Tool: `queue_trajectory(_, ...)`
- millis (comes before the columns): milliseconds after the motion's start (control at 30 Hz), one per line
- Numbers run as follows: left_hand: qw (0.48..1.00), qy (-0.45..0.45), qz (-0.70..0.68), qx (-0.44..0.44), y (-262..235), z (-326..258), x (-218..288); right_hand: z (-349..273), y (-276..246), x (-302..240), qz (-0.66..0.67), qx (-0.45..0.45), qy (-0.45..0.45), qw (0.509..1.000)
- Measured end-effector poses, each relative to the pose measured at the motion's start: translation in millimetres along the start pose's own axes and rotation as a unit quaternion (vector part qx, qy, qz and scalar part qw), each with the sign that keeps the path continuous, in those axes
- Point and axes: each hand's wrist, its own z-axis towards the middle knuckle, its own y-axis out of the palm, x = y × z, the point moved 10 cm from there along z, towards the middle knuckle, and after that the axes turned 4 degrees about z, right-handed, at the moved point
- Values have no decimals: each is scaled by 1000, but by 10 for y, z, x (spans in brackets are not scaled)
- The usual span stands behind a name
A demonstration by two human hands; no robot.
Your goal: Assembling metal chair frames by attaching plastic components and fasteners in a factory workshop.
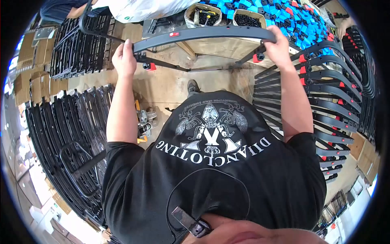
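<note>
"How far along is the black frame (195, 33)?"
"Red clips (150, 66) look fitted, one below each end of its bar (219, 32). I'd judge it mostly assembled, though it stands apart from the row of similar frames (333, 76) on the right. Whether the clips are fully fastened, I can't tell."
"Where is it, and how is it gripped?"
"Held up at the near edge of the bench (221, 48). The left hand (124, 61) wraps the bar's left end, thumb on top; the right hand (279, 49) closes round the right end."
"Which way does it point?"
"The bar's long axis runs left to right, bowed away from the wearer (243, 179); its legs (168, 64) slope floorward."
</note>
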Motion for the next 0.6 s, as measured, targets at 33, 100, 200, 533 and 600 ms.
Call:
queue_trajectory(33,1000,-16,-9,20,79,87,-19,19,-89,-54,-24,27,-2,999)
queue_trajectory(100,998,-1,50,-37,316,324,-11,65,-219,4,-32,23,10,999)
queue_trajectory(200,991,59,73,-99,766,625,135,165,-448,377,-16,45,59,997)
queue_trajectory(533,970,118,128,-168,1253,1348,240,665,-582,512,-117,150,153,970)
queue_trajectory(600,968,112,185,-130,1252,1470,164,740,-537,489,-160,194,229,940)
